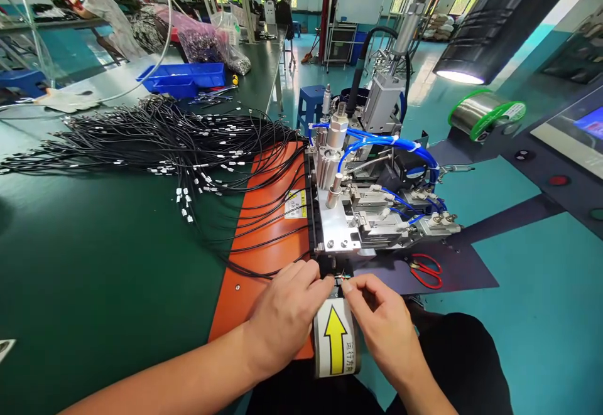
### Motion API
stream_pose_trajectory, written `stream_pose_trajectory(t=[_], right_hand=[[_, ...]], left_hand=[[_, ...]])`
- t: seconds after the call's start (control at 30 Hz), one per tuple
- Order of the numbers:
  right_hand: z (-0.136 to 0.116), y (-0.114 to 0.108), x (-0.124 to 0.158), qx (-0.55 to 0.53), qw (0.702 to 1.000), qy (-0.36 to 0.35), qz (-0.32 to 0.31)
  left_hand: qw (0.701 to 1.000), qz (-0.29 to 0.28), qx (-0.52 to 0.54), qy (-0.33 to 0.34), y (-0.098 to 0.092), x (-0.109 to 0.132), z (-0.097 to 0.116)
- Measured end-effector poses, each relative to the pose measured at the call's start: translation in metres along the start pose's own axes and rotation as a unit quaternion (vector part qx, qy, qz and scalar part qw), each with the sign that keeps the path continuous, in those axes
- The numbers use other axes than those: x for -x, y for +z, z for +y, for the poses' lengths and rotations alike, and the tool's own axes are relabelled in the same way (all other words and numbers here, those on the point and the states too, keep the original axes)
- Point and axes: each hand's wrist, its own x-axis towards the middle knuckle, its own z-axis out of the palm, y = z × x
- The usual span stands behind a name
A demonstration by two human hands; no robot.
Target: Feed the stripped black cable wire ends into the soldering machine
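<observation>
My left hand [293, 302] is closed at the front end of the machine's feed track, its fingers curled over the end of a black cable [249, 272]. Facing it, my right hand [382, 317] pinches thumb to forefinger at the thin coloured wires [345, 276] of that cable end; the fingertips partly hide them. Just below both hands is the track's rounded front with a yellow arrow label [335, 339]. Immediately beyond them stands the soldering machine [336, 214] with metal cylinders and blue air tubes. Several cables lie across its orange cover [268, 226].
A large bundle of black cables [155, 132] with white connectors lies on the green table [117, 258]. Red-handled scissors [426, 270] rest on the machine's dark base plate. A solder spool [487, 113] and black lamp [499, 19] are at right. Blue bins [188, 79] stand behind; a co-worker [106, 13] sits far left.
</observation>
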Motion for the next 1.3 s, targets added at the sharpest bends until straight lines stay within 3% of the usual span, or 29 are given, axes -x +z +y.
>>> stream_pose_trajectory(t=[0.1,0.2,0.33,0.5,0.77,0.9,1.03,1.3], right_hand=[[-0.007,0.003,-0.001,0.034,0.999,-0.015,0.022],[-0.007,0.001,-0.004,0.084,0.992,-0.082,0.045],[-0.003,-0.005,-0.009,0.110,0.981,-0.161,0.019],[-0.001,-0.009,-0.012,0.103,0.978,-0.178,-0.014],[0.006,-0.014,-0.014,0.119,0.977,-0.173,-0.014],[0.004,-0.015,-0.015,0.137,0.963,-0.230,0.021],[-0.002,-0.013,-0.017,0.153,0.947,-0.283,0.014],[-0.004,-0.012,-0.019,0.138,0.959,-0.245,0.021]], left_hand=[[1.000,0.005,0.002,0.000,0.000,0.000,0.000],[1.000,0.008,0.005,0.004,0.001,0.000,-0.001],[1.000,0.011,0.005,0.007,0.002,0.000,-0.001],[1.000,0.010,0.007,0.006,0.001,0.000,0.000],[1.000,-0.007,0.002,-0.001,0.001,-0.001,0.000],[1.000,-0.014,0.001,0.001,0.000,-0.001,0.001],[1.000,-0.006,-0.002,-0.002,0.001,-0.001,0.001],[1.000,-0.006,-0.007,0.000,0.000,-0.002,0.001]])
